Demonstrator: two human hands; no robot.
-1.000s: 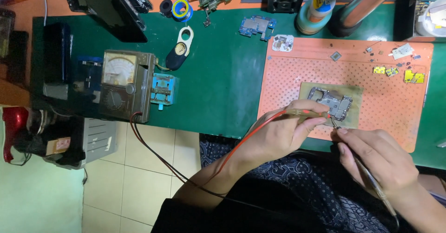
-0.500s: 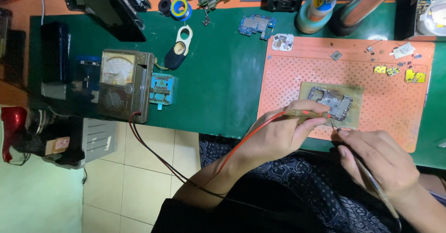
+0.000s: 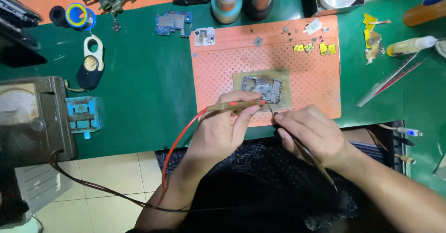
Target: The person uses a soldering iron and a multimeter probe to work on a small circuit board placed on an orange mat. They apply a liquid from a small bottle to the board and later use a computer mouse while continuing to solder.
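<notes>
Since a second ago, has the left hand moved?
No. The left hand still holds the red probe at the circuit board's near edge; only the camera shifted.

Green bench [image 3: 139, 75]: orange perforated mat [image 3: 218, 70], meter [image 3: 32, 117], tweezers [image 3: 388, 82], solder spool [image 3: 76, 15]

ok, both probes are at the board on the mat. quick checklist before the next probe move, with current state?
1. Left hand grips the red probe: ok, held between thumb and fingers.
2. Right hand grips the black probe: ok, its tip points at the board.
3. Circuit board seated on the orange mat: ok, lying flat on a tan pad.
4. Probe tips on the contacts: cannot tell, too small to see.
5. Red lead clear of the board: ok, it drops off the table edge toward the meter.
6. Meter reading: cannot tell, dial only partly in view.
</notes>
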